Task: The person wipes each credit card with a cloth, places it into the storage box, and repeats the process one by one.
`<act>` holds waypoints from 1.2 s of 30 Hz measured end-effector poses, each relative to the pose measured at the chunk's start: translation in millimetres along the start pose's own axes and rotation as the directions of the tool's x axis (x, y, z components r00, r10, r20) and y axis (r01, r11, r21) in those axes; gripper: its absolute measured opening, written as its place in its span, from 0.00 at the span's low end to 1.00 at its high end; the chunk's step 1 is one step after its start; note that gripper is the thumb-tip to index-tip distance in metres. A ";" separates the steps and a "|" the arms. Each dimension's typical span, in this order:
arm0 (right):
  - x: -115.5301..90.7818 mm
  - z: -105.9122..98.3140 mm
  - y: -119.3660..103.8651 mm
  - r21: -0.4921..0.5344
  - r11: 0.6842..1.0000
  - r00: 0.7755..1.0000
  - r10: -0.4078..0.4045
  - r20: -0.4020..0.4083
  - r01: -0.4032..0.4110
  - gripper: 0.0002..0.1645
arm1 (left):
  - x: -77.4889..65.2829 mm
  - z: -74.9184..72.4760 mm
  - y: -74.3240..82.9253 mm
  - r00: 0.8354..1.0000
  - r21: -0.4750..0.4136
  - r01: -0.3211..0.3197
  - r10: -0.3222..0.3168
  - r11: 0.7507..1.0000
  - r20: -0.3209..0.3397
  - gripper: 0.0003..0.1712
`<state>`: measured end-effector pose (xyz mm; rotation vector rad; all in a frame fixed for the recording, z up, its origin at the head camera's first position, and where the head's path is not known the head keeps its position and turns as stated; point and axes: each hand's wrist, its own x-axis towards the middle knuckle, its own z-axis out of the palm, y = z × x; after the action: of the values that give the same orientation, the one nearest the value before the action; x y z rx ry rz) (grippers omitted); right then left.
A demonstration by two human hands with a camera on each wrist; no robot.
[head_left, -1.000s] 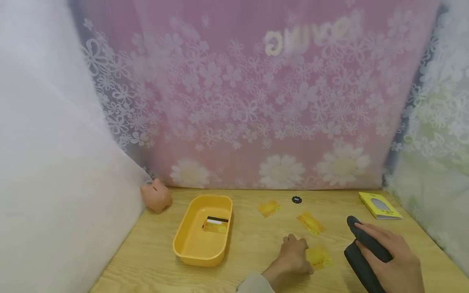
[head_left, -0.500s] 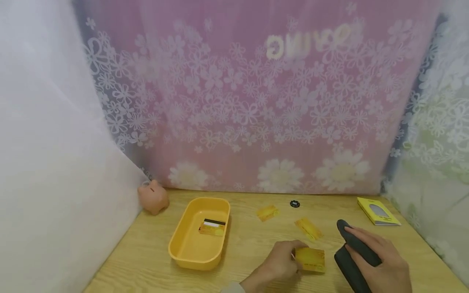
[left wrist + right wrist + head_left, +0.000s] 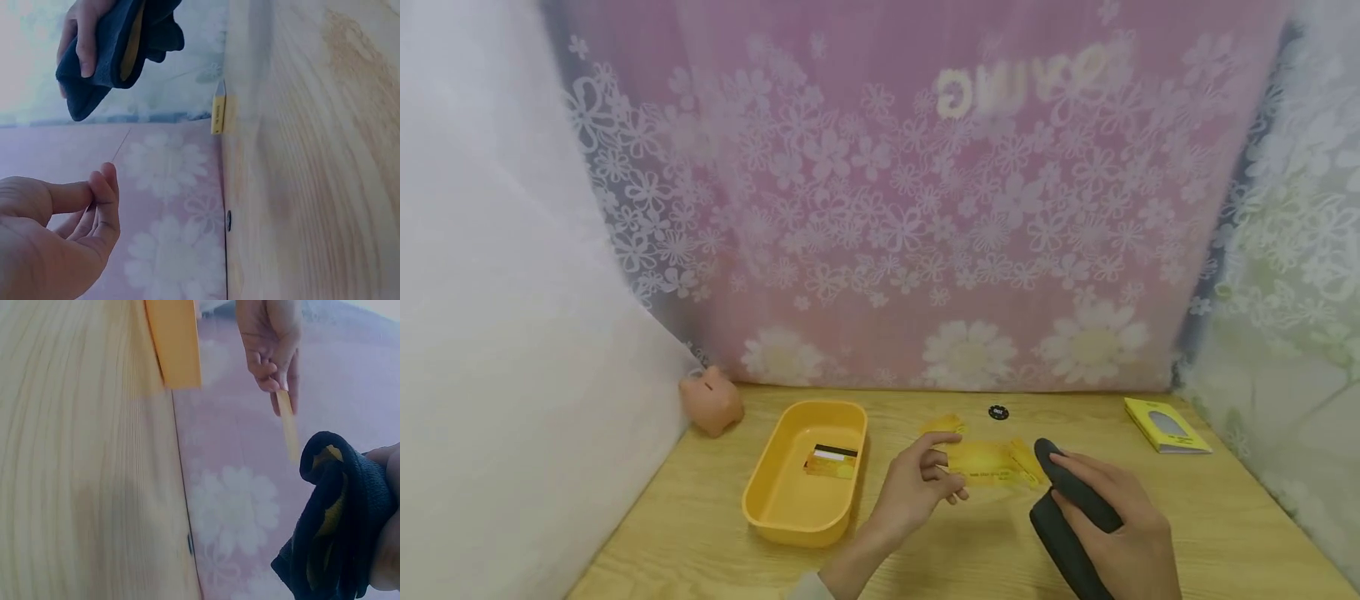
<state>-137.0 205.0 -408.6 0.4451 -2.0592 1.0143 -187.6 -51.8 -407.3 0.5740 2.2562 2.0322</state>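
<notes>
My left hand pinches a yellow bank card by its left edge, raised above the table. In the left wrist view the card shows edge-on as a thin line beyond the fingertips. My right hand grips a black wallet from its right side, its two halves spread apart toward the card. Yellow shows between the folds of the wallet in the right wrist view. Card and wallet are apart. Behind the held card lie two more yellow cards, one farther back and one partly covered.
A yellow plastic tray stands on the left with bank cards inside. At the back left sits an orange piggy bank. A black poker chip and a yellow booklet lie toward the back. Curtains enclose the wooden table.
My left hand has picked the yellow card off the table and carried it up, leftward and away from me. The right hand has moved left with the wallet.
</notes>
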 end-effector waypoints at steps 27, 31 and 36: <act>-2.4 92.0 -67.0 0.158 0.978 0.989 -0.142 0.048 0.133 0.43 | -26.5 -30.2 5.5 0.999 -0.051 -0.051 0.052 0.997 0.017 0.33; -3.8 93.8 -67.1 0.100 0.983 0.988 -0.154 -0.005 0.154 0.44 | -25.5 -28.5 1.5 0.998 -0.062 -0.062 0.063 0.996 0.029 0.32; -3.2 84.6 -62.1 0.008 0.988 0.988 -0.153 -0.006 0.153 0.45 | -24.2 -23.6 -1.7 0.997 -0.078 -0.071 0.071 0.994 0.006 0.32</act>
<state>-139.8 100.0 -411.2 0.5946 -1.9836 0.9318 -172.1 -81.7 -410.8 0.6647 2.1707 2.1346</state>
